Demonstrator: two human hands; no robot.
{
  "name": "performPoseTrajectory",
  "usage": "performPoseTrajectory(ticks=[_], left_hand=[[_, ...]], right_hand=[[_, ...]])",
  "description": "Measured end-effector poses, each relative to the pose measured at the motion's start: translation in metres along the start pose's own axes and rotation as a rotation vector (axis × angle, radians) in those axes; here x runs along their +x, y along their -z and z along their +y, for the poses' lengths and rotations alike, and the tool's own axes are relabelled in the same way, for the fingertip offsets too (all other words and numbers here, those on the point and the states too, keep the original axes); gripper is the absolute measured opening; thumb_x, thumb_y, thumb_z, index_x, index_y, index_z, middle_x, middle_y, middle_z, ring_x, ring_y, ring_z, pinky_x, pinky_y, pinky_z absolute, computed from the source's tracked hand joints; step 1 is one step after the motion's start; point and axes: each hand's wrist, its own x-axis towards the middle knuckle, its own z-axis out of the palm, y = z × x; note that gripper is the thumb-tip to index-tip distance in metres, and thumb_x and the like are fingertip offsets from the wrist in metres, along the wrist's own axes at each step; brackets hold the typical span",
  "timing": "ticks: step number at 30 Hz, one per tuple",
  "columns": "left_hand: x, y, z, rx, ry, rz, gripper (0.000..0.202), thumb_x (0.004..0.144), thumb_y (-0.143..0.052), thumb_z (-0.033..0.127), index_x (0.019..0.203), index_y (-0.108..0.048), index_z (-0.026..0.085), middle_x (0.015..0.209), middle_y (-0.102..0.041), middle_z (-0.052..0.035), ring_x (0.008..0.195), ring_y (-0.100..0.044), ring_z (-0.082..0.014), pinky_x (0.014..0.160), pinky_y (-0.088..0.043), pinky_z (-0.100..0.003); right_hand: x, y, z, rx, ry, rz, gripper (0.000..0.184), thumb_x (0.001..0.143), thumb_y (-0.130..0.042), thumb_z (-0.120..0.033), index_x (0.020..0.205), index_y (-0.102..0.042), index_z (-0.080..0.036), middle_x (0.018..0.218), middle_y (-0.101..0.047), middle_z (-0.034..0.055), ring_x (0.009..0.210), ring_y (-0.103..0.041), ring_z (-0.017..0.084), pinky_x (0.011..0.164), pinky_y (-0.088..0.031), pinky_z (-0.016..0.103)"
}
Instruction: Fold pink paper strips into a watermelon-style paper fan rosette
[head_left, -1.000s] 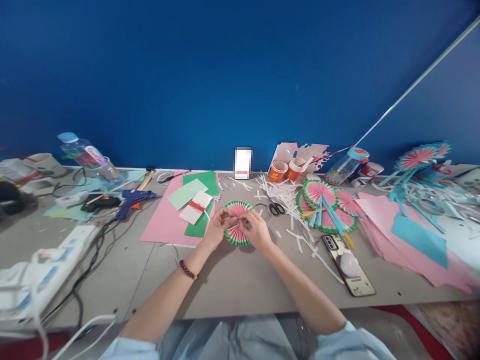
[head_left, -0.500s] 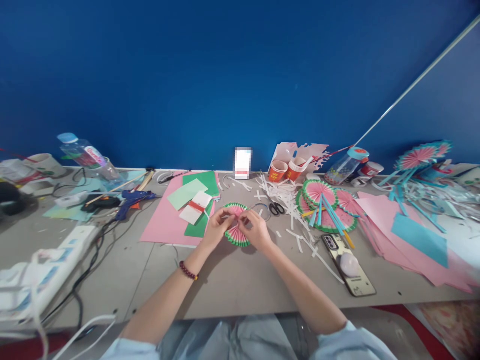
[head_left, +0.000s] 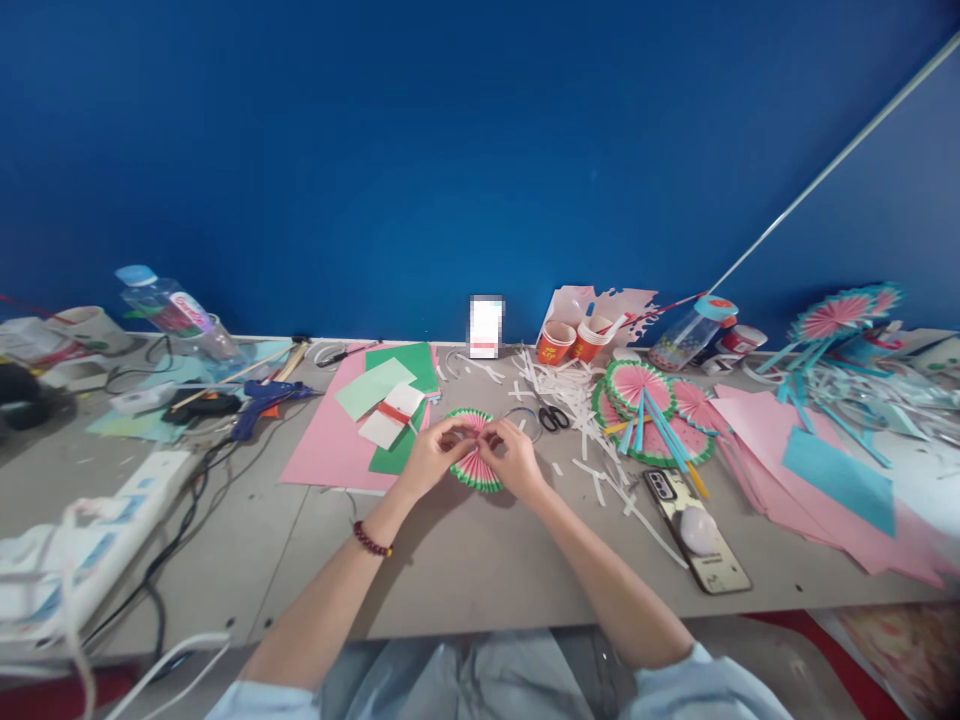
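A round pleated paper fan (head_left: 478,472), pink with a green rim, is at the table's middle between my hands. My left hand (head_left: 439,455) reaches over its left side, with thumb and fingers pinched near the fan's centre. From the right, my right hand (head_left: 512,455) pinches at the same centre, its fingertips nearly meeting the left ones. The fingers cover the middle of the fan, so any small part held there is hidden. Just left of the fan lies a white packet with a red band (head_left: 392,415), on green and pink paper sheets (head_left: 322,450).
Black scissors (head_left: 553,418) and white paper strips (head_left: 570,385) lie to the right, before finished watermelon-style fans (head_left: 652,410). A phone (head_left: 701,535) rests near the front edge. At left are a blue glue gun (head_left: 266,400), cables and a power strip (head_left: 112,540). Paper cups (head_left: 556,343) stand behind.
My left hand and wrist have shifted slightly left, with the fingers still at the fan's centre. My right hand stays nearly in place. The fan has barely moved.
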Motion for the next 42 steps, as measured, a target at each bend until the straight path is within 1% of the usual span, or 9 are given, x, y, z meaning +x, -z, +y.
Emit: performPoseTrajectory(ticks=[5,11,14,18,20,27,33,38,42], left_hand=[[0.001,-0.001,-0.004,0.01,0.009,0.021,0.026,0.071,-0.07,0.039,0.084,-0.068,0.016,0.085,-0.07,-0.007,0.071,-0.065,-0.0181,0.068,-0.053,-0.028],[0.001,-0.002,-0.003,-0.021,-0.021,0.048,0.03,0.072,-0.069,0.038,0.093,-0.068,0.016,0.089,-0.071,-0.0081,0.075,-0.067,-0.0196,0.069,-0.054,-0.029],[0.001,-0.003,0.001,0.04,-0.021,0.057,0.026,0.072,-0.07,0.038,0.088,-0.069,0.017,0.085,-0.071,-0.0065,0.066,-0.064,-0.0161,0.062,-0.052,-0.025],[0.0,-0.005,0.001,0.167,-0.123,0.156,0.021,0.072,-0.069,0.037,0.081,-0.072,0.018,0.065,-0.066,-0.0014,0.049,-0.052,-0.01,0.047,-0.042,-0.02],[0.0,-0.005,-0.002,0.206,-0.128,0.186,0.021,0.072,-0.068,0.038,0.08,-0.073,0.018,0.061,-0.066,-0.0007,0.047,-0.049,-0.01,0.045,-0.04,-0.02],[-0.002,-0.005,-0.01,0.166,-0.019,0.074,0.03,0.077,-0.061,0.037,0.095,-0.074,0.017,0.061,-0.069,-0.0017,0.043,-0.05,-0.011,0.045,-0.041,-0.023],[0.001,-0.005,-0.011,0.218,-0.037,0.075,0.025,0.076,-0.062,0.035,0.09,-0.074,0.019,0.079,-0.074,-0.0048,0.059,-0.063,-0.0164,0.056,-0.047,-0.025],[0.002,-0.004,-0.013,0.233,-0.019,0.123,0.025,0.072,-0.065,0.038,0.082,-0.075,0.016,0.057,-0.067,-0.0017,0.046,-0.052,-0.012,0.045,-0.038,-0.022],[0.001,-0.006,-0.012,0.236,-0.011,0.151,0.025,0.072,-0.066,0.038,0.08,-0.075,0.016,0.048,-0.059,0.0013,0.043,-0.046,-0.0102,0.044,-0.034,-0.021]], right_hand=[[0.0,0.0,0.0,0.005,0.004,0.011,0.005,0.077,-0.053,-0.019,0.074,-0.057,-0.02,0.075,-0.059,0.0022,0.063,-0.056,0.014,0.061,-0.049,0.027],[0.0,-0.001,0.002,0.002,-0.008,0.0,0.005,0.078,-0.053,-0.02,0.075,-0.058,-0.02,0.075,-0.06,0.0021,0.064,-0.056,0.014,0.063,-0.05,0.028],[-0.001,-0.001,0.003,0.022,-0.022,0.011,0.006,0.078,-0.053,-0.021,0.076,-0.058,-0.02,0.076,-0.06,0.0021,0.066,-0.057,0.014,0.063,-0.05,0.028],[0.0,-0.002,0.004,0.02,-0.054,0.028,0.006,0.077,-0.053,-0.022,0.075,-0.058,-0.02,0.075,-0.061,0.0021,0.062,-0.057,0.014,0.062,-0.05,0.027],[0.0,-0.002,0.004,0.013,-0.068,0.029,0.006,0.076,-0.053,-0.022,0.074,-0.059,-0.02,0.075,-0.062,0.0019,0.06,-0.056,0.013,0.061,-0.05,0.026],[0.0,-0.001,0.006,0.014,-0.068,0.004,0.009,0.076,-0.052,-0.023,0.077,-0.061,-0.019,0.074,-0.064,0.0018,0.061,-0.058,0.013,0.061,-0.05,0.026],[0.001,-0.001,0.005,0.01,-0.042,-0.006,0.008,0.075,-0.052,-0.021,0.074,-0.06,-0.02,0.072,-0.064,0.0015,0.06,-0.057,0.013,0.062,-0.049,0.026],[0.001,0.0,0.002,0.007,-0.031,-0.021,0.008,0.074,-0.052,-0.02,0.072,-0.059,-0.02,0.069,-0.063,0.0008,0.061,-0.057,0.014,0.062,-0.049,0.027],[0.0,-0.001,0.003,0.01,-0.035,-0.035,0.008,0.075,-0.052,-0.021,0.073,-0.059,-0.02,0.07,-0.063,0.0009,0.062,-0.057,0.015,0.064,-0.049,0.028]])
